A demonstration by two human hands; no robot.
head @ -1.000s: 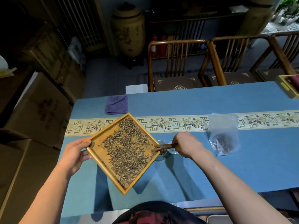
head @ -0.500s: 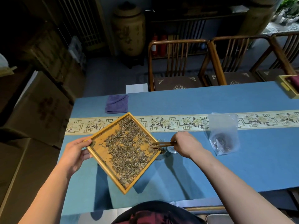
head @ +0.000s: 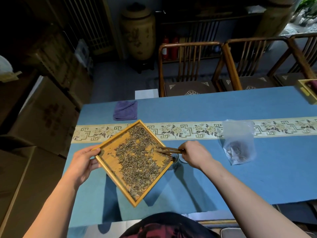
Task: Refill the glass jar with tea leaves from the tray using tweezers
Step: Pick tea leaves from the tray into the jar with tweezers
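Note:
A square wooden tray (head: 111,174) strewn with dry tea leaves (head: 139,162) is held above the blue table, turned like a diamond. My left hand (head: 84,164) grips its left corner, thumb on the rim. My right hand (head: 193,155) holds brown wooden tweezers (head: 167,150), whose tips reach over the tray's right corner among the leaves. The small glass jar (head: 175,160) stands on the table just under that corner, mostly hidden by the tray and tweezers.
A clear plastic bag (head: 238,143) with dark leaves lies to the right on the blue table (head: 223,177). A folded purple cloth (head: 126,110) sits at the far left. Wooden chairs (head: 187,69) line the far side. Cardboard boxes (head: 42,121) stand left of the table.
The tweezer tips have moved up and left, from the jar's mouth onto the leaves at the tray's right corner. My left hand has kept the tray in about the same place.

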